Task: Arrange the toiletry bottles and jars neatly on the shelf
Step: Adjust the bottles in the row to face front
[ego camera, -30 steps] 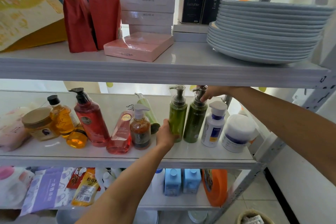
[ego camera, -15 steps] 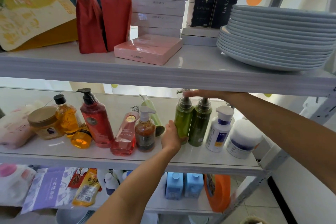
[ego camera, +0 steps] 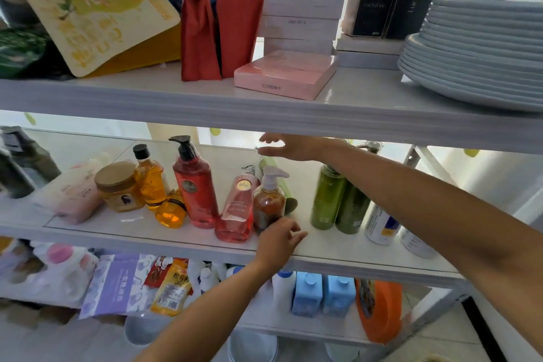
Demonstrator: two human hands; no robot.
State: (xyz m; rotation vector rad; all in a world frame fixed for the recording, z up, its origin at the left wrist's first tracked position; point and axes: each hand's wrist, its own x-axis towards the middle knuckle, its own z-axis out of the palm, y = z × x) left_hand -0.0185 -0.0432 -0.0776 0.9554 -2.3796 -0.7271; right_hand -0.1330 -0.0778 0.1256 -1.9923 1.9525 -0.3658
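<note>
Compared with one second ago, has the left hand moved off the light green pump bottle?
Yes. The left hand left the light green pump bottle and shifted leftward, now by the brown pump bottle.

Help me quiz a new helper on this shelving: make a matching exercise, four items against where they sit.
Items
1. brown-lidded jar
2. red pump bottle
3. stack of plates
4. two light-blue bottles

Places
A. upper shelf, right end
B. lower shelf, left of the orange jug
C. middle shelf, immediately left of the black-capped amber bottle
D. middle shelf, immediately left of the pink bottle

Pairs: 1-C; 2-D; 3-A; 4-B
</note>
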